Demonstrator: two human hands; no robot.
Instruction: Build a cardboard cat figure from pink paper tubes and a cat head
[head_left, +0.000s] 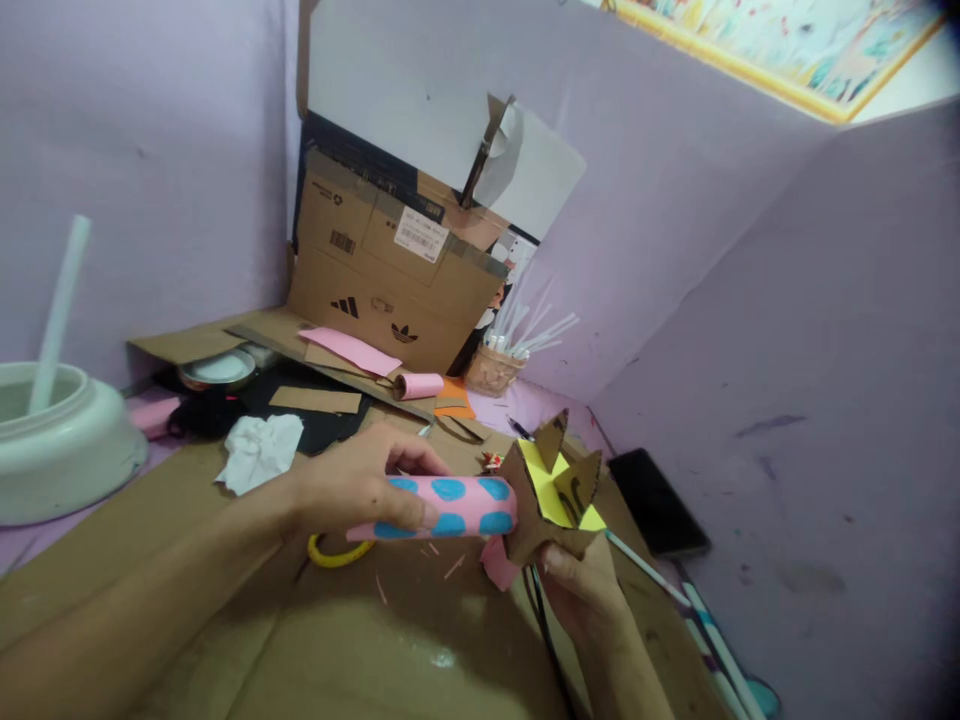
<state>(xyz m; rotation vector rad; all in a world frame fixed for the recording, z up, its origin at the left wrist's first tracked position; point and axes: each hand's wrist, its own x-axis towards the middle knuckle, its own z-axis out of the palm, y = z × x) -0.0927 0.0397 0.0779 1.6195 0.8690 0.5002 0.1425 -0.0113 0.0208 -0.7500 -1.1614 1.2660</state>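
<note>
My left hand point(367, 485) is closed round a pink paper tube point(457, 507) with blue painted spots, lying nearly level. The tube's right end meets the side of a small cardboard animal head point(536, 520); whether it is fixed there I cannot tell. Pointed cardboard ears and yellow paper show on the head. Gripping the head from below is my right hand point(577, 580), its fingers partly hidden behind it. Beneath the tube's end hangs a pink paper piece point(499, 565). A yellow ring point(340, 550), perhaps a scissors handle, lies below my left hand.
Cardboard point(300, 620) covers the tabletop. An Adidas box point(390, 270) stands behind, with a basket of white sticks point(499, 365) beside it. Crumpled tissue point(261, 450) and a white pot point(60, 450) are at left. A dark phone point(658, 500) lies at right by the wall.
</note>
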